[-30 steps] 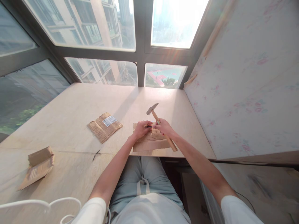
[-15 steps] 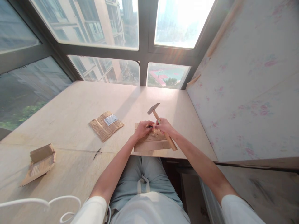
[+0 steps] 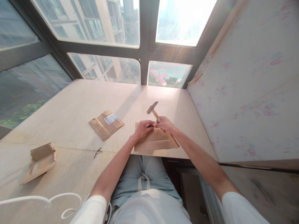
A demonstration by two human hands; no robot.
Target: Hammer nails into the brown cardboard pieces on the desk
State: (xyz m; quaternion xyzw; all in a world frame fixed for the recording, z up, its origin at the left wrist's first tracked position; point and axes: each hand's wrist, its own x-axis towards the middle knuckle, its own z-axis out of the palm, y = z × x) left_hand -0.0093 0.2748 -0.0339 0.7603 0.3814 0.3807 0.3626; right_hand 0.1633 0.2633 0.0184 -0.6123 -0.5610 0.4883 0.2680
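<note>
My right hand (image 3: 165, 124) is closed round the wooden handle of a small hammer (image 3: 161, 122), whose metal head points up and away from me. My left hand (image 3: 143, 128) is curled beside it, fingertips pinched on something small and dark that I cannot make out. Both hands rest over a piece of perforated cardboard (image 3: 153, 140) lying at the near edge of the pale wooden table (image 3: 74, 105).
A flattened cardboard piece with a white label (image 3: 106, 123) lies left of my hands. A folded cardboard box (image 3: 38, 161) sits at the near left. A small dark tool (image 3: 97, 152) lies on the table's seam. A floral-patterned wall (image 3: 245, 87) stands to the right, windows behind.
Both hands and the hammer stay almost where they were; the view has shifted slightly. The hammer's handle end has swung a little to the right.
</note>
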